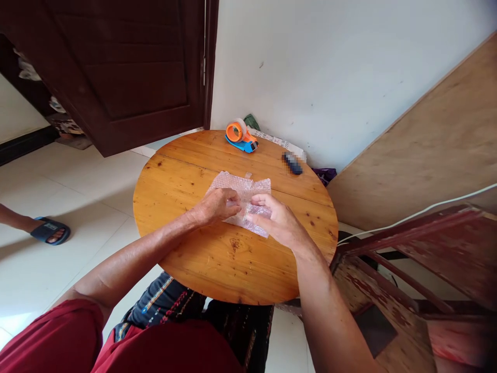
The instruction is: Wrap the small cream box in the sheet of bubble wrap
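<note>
On one table (233,282), one tape dispenser (244,143), one dark object (293,163) and one piece of bubble wrap (234,182) are counted; over it, two hands (280,220) are seen; left of it, one slipper (47,229).

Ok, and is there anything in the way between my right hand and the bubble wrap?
Nothing visible stands between your right hand and the bubble wrap; the hand is right at the wrap's right side. The tape dispenser sits beyond the wrap, out of that path.
</note>
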The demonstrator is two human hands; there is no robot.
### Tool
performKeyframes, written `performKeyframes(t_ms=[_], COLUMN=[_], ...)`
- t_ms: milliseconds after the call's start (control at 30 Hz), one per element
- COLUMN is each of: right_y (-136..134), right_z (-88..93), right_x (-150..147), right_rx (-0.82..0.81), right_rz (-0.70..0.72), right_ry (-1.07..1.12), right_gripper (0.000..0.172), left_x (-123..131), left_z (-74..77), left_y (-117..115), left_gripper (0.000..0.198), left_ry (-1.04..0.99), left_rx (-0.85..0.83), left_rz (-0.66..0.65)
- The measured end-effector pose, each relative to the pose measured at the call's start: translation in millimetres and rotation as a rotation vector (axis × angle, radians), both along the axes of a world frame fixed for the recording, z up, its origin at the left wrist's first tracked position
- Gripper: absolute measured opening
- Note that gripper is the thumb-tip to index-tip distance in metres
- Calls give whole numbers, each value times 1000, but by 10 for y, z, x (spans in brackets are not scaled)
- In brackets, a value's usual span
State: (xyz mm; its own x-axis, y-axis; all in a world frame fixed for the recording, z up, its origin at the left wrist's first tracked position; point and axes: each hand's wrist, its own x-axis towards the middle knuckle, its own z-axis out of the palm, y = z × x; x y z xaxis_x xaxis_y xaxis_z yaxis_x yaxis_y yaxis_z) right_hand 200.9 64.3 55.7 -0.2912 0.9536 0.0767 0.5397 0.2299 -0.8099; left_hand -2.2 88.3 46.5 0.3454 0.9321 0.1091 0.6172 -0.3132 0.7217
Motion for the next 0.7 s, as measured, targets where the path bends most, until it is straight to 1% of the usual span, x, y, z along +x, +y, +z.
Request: performKeyframes(t_ms=[67, 100, 200, 267, 333, 467, 600, 700], right_y=[55, 77, 107, 99, 81, 40, 11, 5], right_z=[-93, -146, -287, -337, -346, -299, -277, -307], right_x=[-1, 1, 6, 3, -9, -46, -62, -41], right_rx=[-41, -66, -108, -94, -76, -78, -140, -152], right_rz=[-55, -66, -73, -87, -99, -105, -108, -108], right_ry=[39, 66, 181, 224, 218, 218, 228, 231], right_gripper=[22, 18, 23, 24, 24, 24, 25, 26], left_x=[15, 20, 19, 13, 7, -3, -11, -5], left_z=[-27, -40, -66, -70, -68, -78, -141, -189], left_y=[27, 37, 52, 50, 41, 21, 15, 22], left_gripper=[10, 11, 13, 13, 13, 11, 9, 8], left_ry=[-13, -21, -60, -93, -118, -147, -183, -202], left_rx=[-30, -42, -67, -71, -76, -96, -122, -127], left_rz=[-8, -9, -14, -19, -24, -39, -61, -53])
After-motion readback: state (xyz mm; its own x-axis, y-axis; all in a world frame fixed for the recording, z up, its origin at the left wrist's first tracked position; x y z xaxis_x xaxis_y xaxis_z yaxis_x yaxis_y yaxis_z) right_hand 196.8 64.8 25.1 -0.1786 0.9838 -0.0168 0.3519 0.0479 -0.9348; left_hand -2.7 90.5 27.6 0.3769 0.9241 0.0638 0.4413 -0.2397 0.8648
